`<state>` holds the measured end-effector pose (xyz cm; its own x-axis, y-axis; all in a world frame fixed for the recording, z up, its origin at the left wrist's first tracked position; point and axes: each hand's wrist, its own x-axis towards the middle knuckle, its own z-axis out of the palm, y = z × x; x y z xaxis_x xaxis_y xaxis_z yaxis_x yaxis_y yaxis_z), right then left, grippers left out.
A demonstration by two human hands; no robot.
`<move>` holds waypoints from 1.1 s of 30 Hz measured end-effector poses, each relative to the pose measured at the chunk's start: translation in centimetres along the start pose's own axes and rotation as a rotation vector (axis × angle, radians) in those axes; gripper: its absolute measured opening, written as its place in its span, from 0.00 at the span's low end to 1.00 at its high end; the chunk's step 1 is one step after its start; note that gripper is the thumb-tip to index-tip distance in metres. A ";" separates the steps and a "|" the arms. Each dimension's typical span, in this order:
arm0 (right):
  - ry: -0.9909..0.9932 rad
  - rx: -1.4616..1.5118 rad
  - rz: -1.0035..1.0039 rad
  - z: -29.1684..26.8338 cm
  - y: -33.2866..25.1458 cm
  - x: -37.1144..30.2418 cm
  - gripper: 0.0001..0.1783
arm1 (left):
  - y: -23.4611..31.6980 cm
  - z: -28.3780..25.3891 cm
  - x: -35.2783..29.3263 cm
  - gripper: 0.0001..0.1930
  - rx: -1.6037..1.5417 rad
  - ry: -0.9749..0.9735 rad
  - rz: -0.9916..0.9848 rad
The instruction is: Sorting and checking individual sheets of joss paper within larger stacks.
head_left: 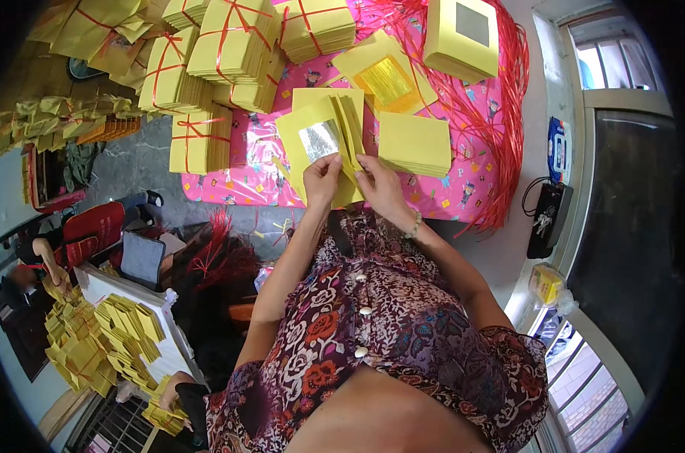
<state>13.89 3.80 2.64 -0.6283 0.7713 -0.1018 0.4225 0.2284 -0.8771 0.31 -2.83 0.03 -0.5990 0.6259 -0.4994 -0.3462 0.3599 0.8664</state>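
Hands Meet Over Yellow Paper at a Pink-Covered Desk

A person in a floral top point(373, 302) leans over yellow paper point(296, 130) at the near edge of a desk point(240, 180) covered in pink printed plastic. The two hands are close together but not clasped. The left hand point(322, 181) has its fingertips pinched on the paper by the lower right corner of a silver foil panel point(319, 141); the right hand point(380, 187), a beaded bracelet point(414, 225) at its wrist, has thumb and fingers closed on the near end of a raised fold point(348, 128). That fold lies straight ahead of the hands, its long axis running away from the body and leaning slightly left at the far end. The right hand is nearer to it; the left sits nearer the foil.

Just right of the work lies a squared yellow stack point(414, 142). Beyond are sheets with a gold panel point(388, 81), a thick stack with a grey panel point(463, 38) and loose red ribbon point(512, 113) spilling down the right side. Ribbon-tied bundles point(233, 41) crowd the far left.

Farther off to the left, past a red chair point(93, 226), a co-worker's hand point(53, 273) reaches toward yellow piles point(131, 325) on a white table point(182, 340).
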 end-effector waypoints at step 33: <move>-0.013 0.015 0.011 -0.2 -0.2 0.0 0.19 | 0.5 0.1 -0.4 0.13 -0.010 0.000 -0.044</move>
<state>13.91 3.87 2.88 -0.6323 0.7657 -0.1180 0.4196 0.2104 -0.8830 0.40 -2.84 0.68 -0.5832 0.6096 -0.5369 -0.3796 0.3797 0.8436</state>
